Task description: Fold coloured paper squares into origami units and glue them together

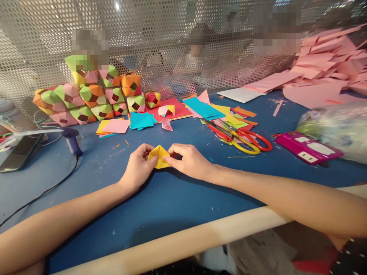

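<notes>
A small piece of folded yellow paper (pixel 159 154) is held just above the blue table (pixel 172 198). My left hand (pixel 139 164) pinches its left side between thumb and fingers. On its right side, the thumb and fingers of my right hand (pixel 187 159) close on the same paper. The paper shows creases and a point at the top. Behind it lie a small folded pink piece (pixel 166 125), a stack of blue paper squares (pixel 141 120) and a stack of pink and yellow squares (pixel 114 126).
Folded paper balls (pixel 91 94) are piled at the back left. A glue gun (pixel 72 139) with its cord lies left. Scissors (pixel 245 141) rest on paper scraps. At right are a magenta power strip (pixel 308 147), a plastic bag (pixel 341 130) and heaped pink paper (pixel 329 65). Perforated metal stands behind.
</notes>
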### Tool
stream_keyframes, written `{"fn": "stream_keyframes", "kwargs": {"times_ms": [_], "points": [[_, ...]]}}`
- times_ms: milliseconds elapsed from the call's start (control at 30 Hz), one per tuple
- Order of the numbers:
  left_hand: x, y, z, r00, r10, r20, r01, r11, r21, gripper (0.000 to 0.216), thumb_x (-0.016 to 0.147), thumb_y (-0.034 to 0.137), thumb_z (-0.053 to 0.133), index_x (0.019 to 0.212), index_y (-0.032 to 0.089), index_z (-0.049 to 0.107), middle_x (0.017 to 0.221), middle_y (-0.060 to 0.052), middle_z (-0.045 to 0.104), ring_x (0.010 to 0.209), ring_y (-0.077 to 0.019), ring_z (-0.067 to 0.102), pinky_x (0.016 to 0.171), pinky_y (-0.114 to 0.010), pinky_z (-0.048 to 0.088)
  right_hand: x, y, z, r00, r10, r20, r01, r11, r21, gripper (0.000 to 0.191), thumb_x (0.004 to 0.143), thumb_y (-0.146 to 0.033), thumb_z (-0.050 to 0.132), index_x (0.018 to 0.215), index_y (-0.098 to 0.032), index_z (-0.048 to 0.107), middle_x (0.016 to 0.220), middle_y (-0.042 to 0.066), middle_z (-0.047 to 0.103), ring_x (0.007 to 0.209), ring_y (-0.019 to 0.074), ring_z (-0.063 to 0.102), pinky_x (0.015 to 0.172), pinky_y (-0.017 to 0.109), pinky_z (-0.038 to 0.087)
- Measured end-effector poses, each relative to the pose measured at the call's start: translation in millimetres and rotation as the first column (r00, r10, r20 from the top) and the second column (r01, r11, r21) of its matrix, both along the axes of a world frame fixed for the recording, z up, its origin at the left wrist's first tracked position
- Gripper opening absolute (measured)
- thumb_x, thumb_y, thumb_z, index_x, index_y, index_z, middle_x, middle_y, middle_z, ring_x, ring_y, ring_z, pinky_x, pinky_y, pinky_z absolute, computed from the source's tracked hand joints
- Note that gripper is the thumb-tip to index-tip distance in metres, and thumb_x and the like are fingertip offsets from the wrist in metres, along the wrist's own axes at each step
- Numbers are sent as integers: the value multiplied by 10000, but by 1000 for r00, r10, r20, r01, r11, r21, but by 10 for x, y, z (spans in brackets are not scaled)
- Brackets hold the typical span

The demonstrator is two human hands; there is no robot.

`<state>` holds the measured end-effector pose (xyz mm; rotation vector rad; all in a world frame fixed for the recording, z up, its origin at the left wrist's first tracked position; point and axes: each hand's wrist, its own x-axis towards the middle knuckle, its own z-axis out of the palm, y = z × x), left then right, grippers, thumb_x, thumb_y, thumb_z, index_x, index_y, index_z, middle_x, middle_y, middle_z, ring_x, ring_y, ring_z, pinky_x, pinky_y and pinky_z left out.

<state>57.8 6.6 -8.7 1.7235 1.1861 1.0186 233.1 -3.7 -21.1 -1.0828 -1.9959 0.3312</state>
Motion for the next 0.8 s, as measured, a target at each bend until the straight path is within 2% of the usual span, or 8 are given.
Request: {"fn": "stream_keyframes", "kwargs": {"times_ms": [200, 333, 467, 667, 800], "points": [[-10, 17, -14, 999, -7, -35, 7, 1000, 15, 85, 735, 235, 571, 785, 180, 530, 722, 26, 555, 648, -111, 515, 577, -209, 409, -7, -4, -12, 999, -25, 38, 24, 1000, 11, 205, 836, -229, 549, 641, -177, 512, 624, -7, 577, 596, 113, 504, 613, 246, 368], [-22, 20, -36, 1000, 18, -23, -16, 998, 66, 90, 755, 253, 565, 799, 185, 526, 737, 21, 549, 657, -112, 509, 582, -211, 407, -6, -3, -6, 997, -13, 79, 18, 998, -56, 275, 841, -302, 535, 604, -182, 463, 586, -26, 507, 555, 102, 432, 578, 242, 333], [-31, 15, -47, 1000, 6, -22, -5, 997, 74, 92, 765, 248, 564, 793, 190, 498, 726, 30, 525, 643, -104, 498, 558, -201, 388, -23, -8, -23, 995, -13, 101, 21, 997, -72, 313, 826, -244, 529, 546, -181, 404, 528, -44, 443, 536, 94, 381, 603, 248, 315], [-38, 43, -44, 998, 47, 51, -50, 997, 65, 77, 776, 236, 546, 799, 189, 490, 719, 30, 539, 624, -101, 511, 550, -199, 399, 10, -6, 119, 999, 36, 26, -32, 989, -144, 350, 901, -355, 433, 611, -173, 508, 593, -21, 502, 572, 99, 441, 577, 234, 335], [-33, 70, -36, 988, 71, 135, -69, 997, -21, 86, 759, 215, 550, 802, 191, 480, 698, 27, 561, 596, -116, 550, 542, -218, 430, 146, 215, 259, 999, -20, 32, 24, 990, -139, 188, 859, -259, 490, 745, -162, 604, 723, 9, 615, 633, 114, 534, 619, 236, 396]]}}
